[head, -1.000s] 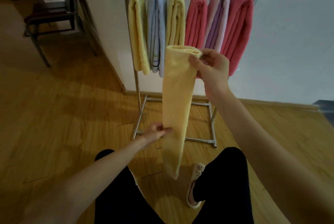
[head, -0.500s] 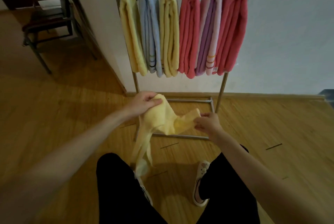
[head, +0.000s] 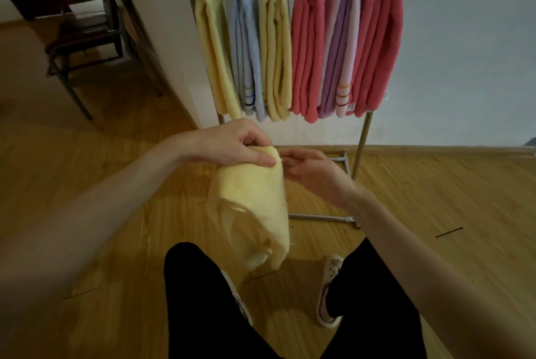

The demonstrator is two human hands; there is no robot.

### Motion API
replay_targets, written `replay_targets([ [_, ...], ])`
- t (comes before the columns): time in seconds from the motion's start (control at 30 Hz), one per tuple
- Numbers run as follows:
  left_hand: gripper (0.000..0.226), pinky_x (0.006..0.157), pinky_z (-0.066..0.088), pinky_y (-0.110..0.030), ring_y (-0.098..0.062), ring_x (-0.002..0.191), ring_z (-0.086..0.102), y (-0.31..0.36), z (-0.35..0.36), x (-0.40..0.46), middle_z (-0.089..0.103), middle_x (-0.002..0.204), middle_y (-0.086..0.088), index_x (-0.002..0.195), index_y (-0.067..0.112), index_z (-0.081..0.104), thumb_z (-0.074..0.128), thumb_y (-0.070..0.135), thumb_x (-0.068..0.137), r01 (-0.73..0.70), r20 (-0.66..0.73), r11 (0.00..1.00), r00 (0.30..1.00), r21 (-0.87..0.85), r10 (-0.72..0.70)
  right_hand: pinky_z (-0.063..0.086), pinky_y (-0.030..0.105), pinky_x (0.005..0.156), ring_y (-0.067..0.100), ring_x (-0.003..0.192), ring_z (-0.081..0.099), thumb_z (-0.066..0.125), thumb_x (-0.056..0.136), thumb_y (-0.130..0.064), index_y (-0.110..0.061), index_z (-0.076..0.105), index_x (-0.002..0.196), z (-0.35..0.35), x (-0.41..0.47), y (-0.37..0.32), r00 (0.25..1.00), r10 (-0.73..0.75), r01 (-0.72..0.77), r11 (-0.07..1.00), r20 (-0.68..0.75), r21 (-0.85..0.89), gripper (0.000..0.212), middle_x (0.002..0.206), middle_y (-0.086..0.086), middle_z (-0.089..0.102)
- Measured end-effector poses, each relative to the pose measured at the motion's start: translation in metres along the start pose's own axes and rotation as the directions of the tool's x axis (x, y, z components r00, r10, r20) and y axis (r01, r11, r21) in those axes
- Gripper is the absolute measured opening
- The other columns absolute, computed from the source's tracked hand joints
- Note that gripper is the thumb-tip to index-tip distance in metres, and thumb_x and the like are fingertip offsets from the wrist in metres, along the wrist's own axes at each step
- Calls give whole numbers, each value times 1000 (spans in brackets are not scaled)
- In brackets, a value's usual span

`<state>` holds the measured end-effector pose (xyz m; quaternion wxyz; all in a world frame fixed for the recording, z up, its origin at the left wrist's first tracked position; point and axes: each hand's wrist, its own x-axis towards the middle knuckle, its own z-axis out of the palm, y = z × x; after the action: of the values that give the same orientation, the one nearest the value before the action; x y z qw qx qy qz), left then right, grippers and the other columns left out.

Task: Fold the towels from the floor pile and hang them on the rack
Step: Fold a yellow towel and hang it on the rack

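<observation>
The left hand (head: 232,145) pinches the top edge of the folded yellow towel (head: 255,207), thumb flat on the near face and fingers curled behind. The right hand (head: 313,171) touches the same top corner from the right side; its fingers are loosely curled, and whether they actually grip the cloth cannot be told. The towel hangs doubled in front of the person's legs, its lower fold free above the wooden floor (head: 435,199). Directly beyond stands the rack (head: 364,138), against the white wall (head: 464,54). Six folded towels hang on its top bar, packed side by side: two yellow, one blue, two pink, one lilac. Open floor lies to the right of the rack. One dark chair (head: 84,42) stands far left.
</observation>
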<state>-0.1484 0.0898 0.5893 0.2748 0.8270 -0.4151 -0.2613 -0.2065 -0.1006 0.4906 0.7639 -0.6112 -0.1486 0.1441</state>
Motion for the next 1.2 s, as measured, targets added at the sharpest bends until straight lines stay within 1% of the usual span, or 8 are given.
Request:
replay_targets([
  [0.2,16,60,45,-13,-2,74,63,-3,-3,-2,67,78,11,95,14,72,62,25,89,14,6,1000,1000,2,-14,47,43,94,29,102,63,67,84,-8,9,61,108,0,0,-10,994,91,-74,968,59,-240,30,108,19,66],
  [0.33,30,57,44,-16,-9,69,63,-10,0,-5,66,77,-3,92,9,71,62,37,83,18,-55,999,998,-39,-20,49,35,79,24,89,61,66,85,-17,6,60,98,-11,-5,-25,996,67,-51,960,51,-274,27,94,12,63],
  [0.5,40,50,43,-12,1,56,60,-25,1,-14,65,66,13,99,9,63,62,43,77,41,-141,997,989,-67,-51,47,21,67,14,75,60,62,88,-18,-8,62,86,-24,-13,-40,999,23,-36,948,-47,-315,10,79,1,62],
  [0.63,40,71,56,-26,-14,96,68,-48,-16,-30,68,106,3,119,17,50,67,25,83,59,-64,955,995,-290,-80,45,28,72,17,76,58,62,89,-18,-5,63,87,-40,-7,-39,972,-10,-87,914,-236,-397,14,80,6,60],
  [0.77,17,83,50,-24,-2,105,56,-50,-38,-33,60,110,14,96,32,70,65,19,86,80,-20,993,996,-88,-82,40,21,63,1,63,49,64,87,-10,-12,57,82,-41,20,-63,954,-136,-96,709,-268,-699,9,72,-3,51],
  [0.9,26,88,41,-15,12,100,52,-41,-70,-19,59,110,21,105,31,69,63,13,88,143,-128,977,984,156,-123,46,28,77,6,87,51,61,82,5,-15,46,101,-33,55,-99,971,-236,83,498,-43,-863,32,94,-4,51],
  [1.03,34,72,37,-11,0,97,44,-33,-111,-9,47,115,13,118,30,61,64,16,87,207,-232,930,963,304,-138,45,30,83,13,100,49,51,90,-3,-30,47,110,-29,83,-129,980,-174,139,231,100,-963,34,114,0,49],
  [1.2,45,73,43,-20,-13,103,46,-28,-163,3,45,122,4,124,29,57,67,13,84,283,-440,890,892,359,-106,43,29,73,18,88,49,41,91,-3,-28,60,114,-21,132,-162,973,-154,165,-73,174,-984,38,107,-1,47],
])
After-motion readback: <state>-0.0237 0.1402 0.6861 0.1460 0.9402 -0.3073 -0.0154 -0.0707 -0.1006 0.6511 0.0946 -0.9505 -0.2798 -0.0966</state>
